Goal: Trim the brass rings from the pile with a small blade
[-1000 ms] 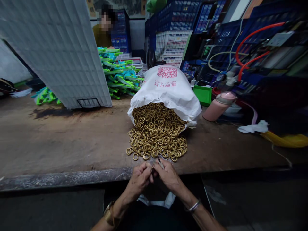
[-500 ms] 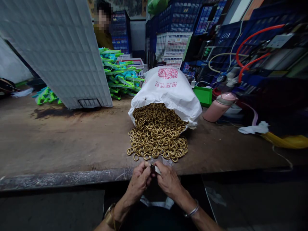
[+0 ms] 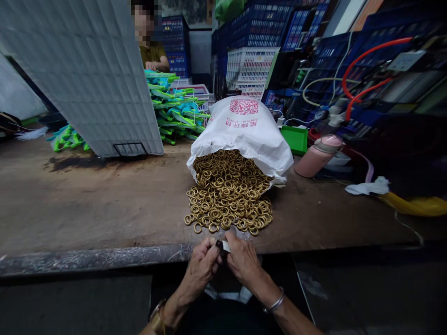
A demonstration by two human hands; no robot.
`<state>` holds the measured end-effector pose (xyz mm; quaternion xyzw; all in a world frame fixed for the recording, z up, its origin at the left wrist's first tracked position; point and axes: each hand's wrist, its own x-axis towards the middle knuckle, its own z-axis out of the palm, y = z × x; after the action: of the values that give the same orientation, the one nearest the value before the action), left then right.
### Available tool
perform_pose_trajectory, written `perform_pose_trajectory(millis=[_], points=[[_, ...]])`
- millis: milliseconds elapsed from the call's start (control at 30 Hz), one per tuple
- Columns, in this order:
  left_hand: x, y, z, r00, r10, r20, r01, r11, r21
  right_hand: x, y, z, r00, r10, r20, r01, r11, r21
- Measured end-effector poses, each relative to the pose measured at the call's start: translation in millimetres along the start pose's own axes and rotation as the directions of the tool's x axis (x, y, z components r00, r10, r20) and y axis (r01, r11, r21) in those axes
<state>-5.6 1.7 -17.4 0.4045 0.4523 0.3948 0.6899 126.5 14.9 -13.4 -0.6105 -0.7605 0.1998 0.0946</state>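
Observation:
Just off the table's front edge, my left hand (image 3: 201, 263) is closed, thumb and fingers pinching a small dark piece (image 3: 219, 244). My right hand (image 3: 243, 258) grips a short whitish piece (image 3: 226, 246) that meets the dark one; whether the two are joined I cannot tell. Right beyond my fingertips lies a heap of brass-coloured rings (image 3: 228, 209). They spill from the mouth of a white woven sack (image 3: 244, 130) with red print, lying on its side. Under my hands a pale edge of some container or bag shows dimly.
A tall grey ribbed panel (image 3: 101, 79) stands at the left of the wooden table (image 3: 115, 204). Behind it are green and blue plastic pieces (image 3: 178, 107) and a co-worker (image 3: 153, 56). Rightward are a green tray (image 3: 295, 139), a pink bottle (image 3: 317, 156) and red hoses (image 3: 366, 56).
My hands have shifted slightly, and the dark and whitish pieces between them have turned a little. The co-worker has leaned to the left, and a hand now shows above the green pieces.

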Motion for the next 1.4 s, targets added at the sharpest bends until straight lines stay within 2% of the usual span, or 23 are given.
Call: perform_pose_trajectory(millis=[100,233,400,600,733,867,1033,1167,1267,1400], points=[[-9,3,-0.9,1.000,-0.013,0.005,0.013,0.997,-0.072,8,1,-1,0.998,0.010,-0.064,-0.012,0.999,-0.031],[-18,3,-0.2,0.997,-0.032,0.064,0.042,0.986,-0.162,24,7,-8,0.982,0.094,-0.163,-0.117,0.984,-0.136],[-14,6,-1.7,0.998,-0.054,0.020,0.057,0.945,-0.323,47,5,-16,0.958,0.054,-0.281,-0.104,0.981,-0.167],[-9,13,-7.2,0.995,-0.096,0.020,0.094,0.874,-0.478,63,-6,-14,0.967,0.031,-0.252,-0.081,0.978,-0.192],[-8,10,-12.3,0.989,-0.145,0.039,0.142,0.820,-0.554,68,-10,-13,0.975,0.006,-0.224,-0.050,0.980,-0.192],[-4,6,-14.8,0.985,-0.170,-0.015,0.128,0.793,-0.596,71,-7,-10,0.972,-0.017,-0.233,-0.027,0.982,-0.185],[6,11,-14.5,0.991,-0.084,-0.105,0.024,0.881,-0.472,67,-2,-11,0.961,-0.042,-0.274,0.010,0.993,-0.116],[24,14,-14.2,0.975,0.050,-0.217,-0.108,0.958,-0.264,61,2,-12,0.955,0.004,-0.297,0.000,1.000,0.012],[37,15,-13.4,0.952,0.108,-0.288,-0.137,0.987,-0.085,57,5,-11,0.950,0.022,-0.313,0.015,0.993,0.116],[45,19,-10.0,0.953,0.169,-0.253,-0.160,0.986,0.054,53,7,-9,0.954,0.029,-0.297,0.052,0.963,0.263]])
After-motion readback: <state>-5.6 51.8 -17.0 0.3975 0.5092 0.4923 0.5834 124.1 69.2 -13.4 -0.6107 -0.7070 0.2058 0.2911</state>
